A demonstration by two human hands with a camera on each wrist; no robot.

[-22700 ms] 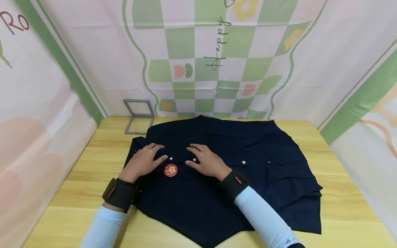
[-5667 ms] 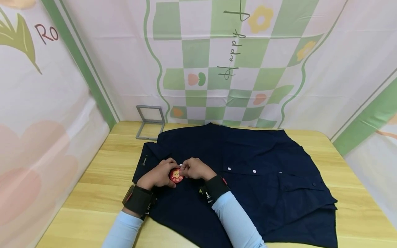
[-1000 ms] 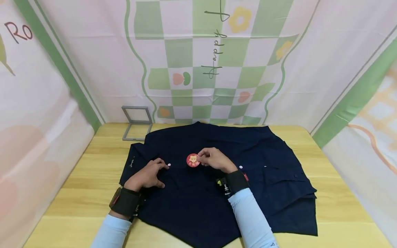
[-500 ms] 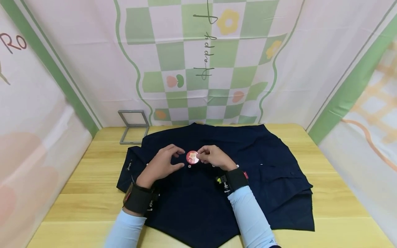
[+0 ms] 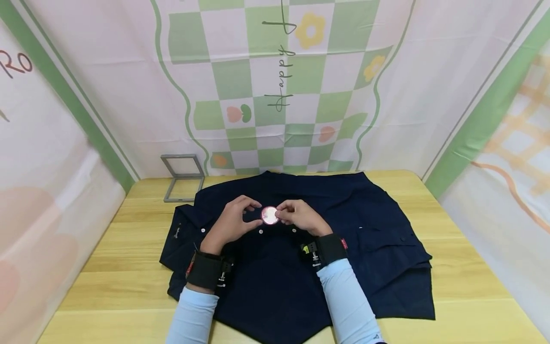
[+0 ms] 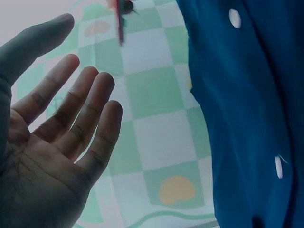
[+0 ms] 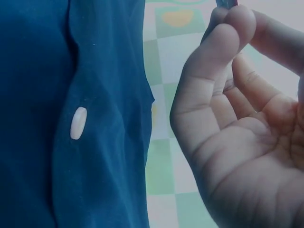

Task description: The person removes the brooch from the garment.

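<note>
My right hand (image 5: 302,217) pinches a round red pin badge (image 5: 269,215) by its right edge, held up over the dark navy shirt (image 5: 275,282). Glare whitens the badge's face in the head view. Just left of it is my left hand (image 5: 232,220), thumb and fingers spread apart, fingertips close to the badge's rim. The left wrist view shows the left palm (image 6: 47,166) holding nothing, with the badge edge-on (image 6: 119,23) beyond the fingers. In the right wrist view, thumb and forefinger meet on the badge's edge (image 7: 227,3). White buttons (image 5: 260,231) line the shirt's placket below.
A grey hinged frame (image 5: 182,177) stands open at the table's back left, beside the shirt. The shirt covers most of the wooden table (image 5: 103,282). A printed curtain (image 5: 266,76) hangs behind, with more cloth on both sides.
The badge lay on the shirt's left part, then both hands worked at it there. My right hand lifted it rightward; my left hand has since risen off the shirt towards it.
</note>
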